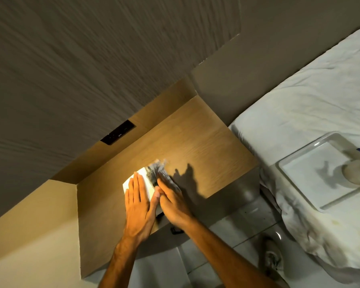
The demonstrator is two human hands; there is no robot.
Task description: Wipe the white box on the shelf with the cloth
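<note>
A white box (146,179) lies flat on the wooden shelf (195,142), brightly lit. My left hand (138,201) rests flat on the box's near left part with fingers together and extended. My right hand (170,200) presses a grey cloth (159,170) against the box's right side; the cloth bunches out beyond my fingertips. Most of the box is hidden under the two hands and the cloth.
The shelf sits in a wall recess with a dark socket panel (118,132) on its back board. A bed with white sheets (299,113) stands to the right, carrying a clear tray (312,183). Tiled floor (226,235) and a shoe (271,258) lie below.
</note>
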